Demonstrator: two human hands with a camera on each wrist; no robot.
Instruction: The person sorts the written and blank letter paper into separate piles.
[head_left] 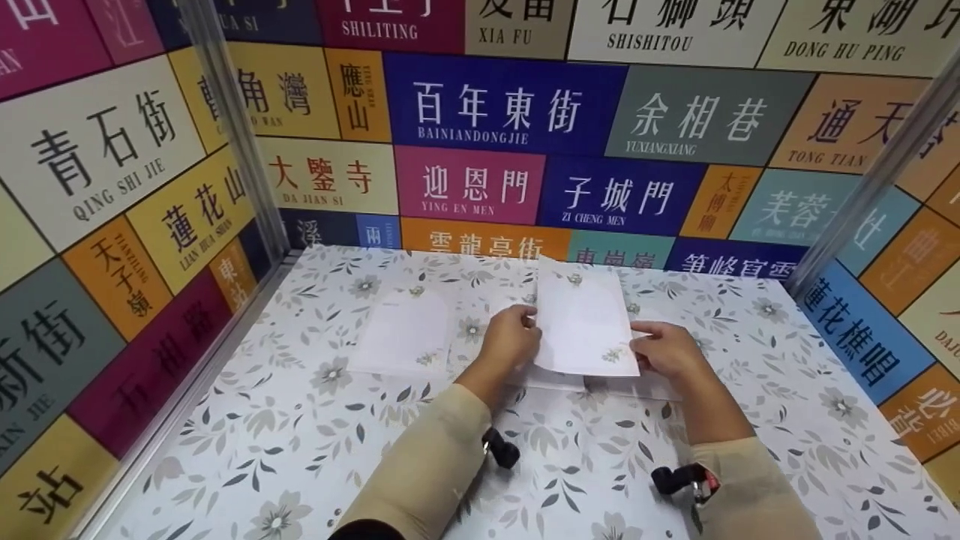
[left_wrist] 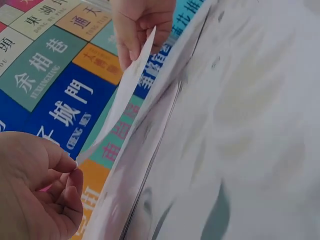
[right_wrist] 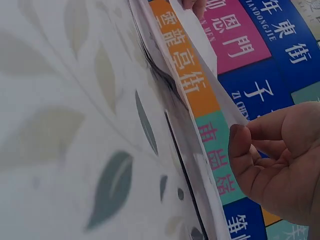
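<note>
Both hands hold a white sheet of paper (head_left: 581,322) with small floral prints at its top and lower right corner. My left hand (head_left: 511,337) pinches its left edge between thumb and fingers, and my right hand (head_left: 666,346) pinches the right edge lower down. Seen from the left wrist, the paper (left_wrist: 122,95) is raised off the table and bows between the two hands. In the right wrist view, the thumb and forefinger of the right hand (right_wrist: 285,155) grip a corner of it. Other paper (head_left: 551,380) lies beneath, mostly hidden by the held sheet.
A similar floral-printed sheet (head_left: 401,330) lies flat on the table to the left. A white cloth with grey flowers and leaves (head_left: 277,450) covers the table. Panels with coloured name signs (head_left: 510,97) stand behind and on both sides, with clear upright posts (head_left: 240,127) at the corners.
</note>
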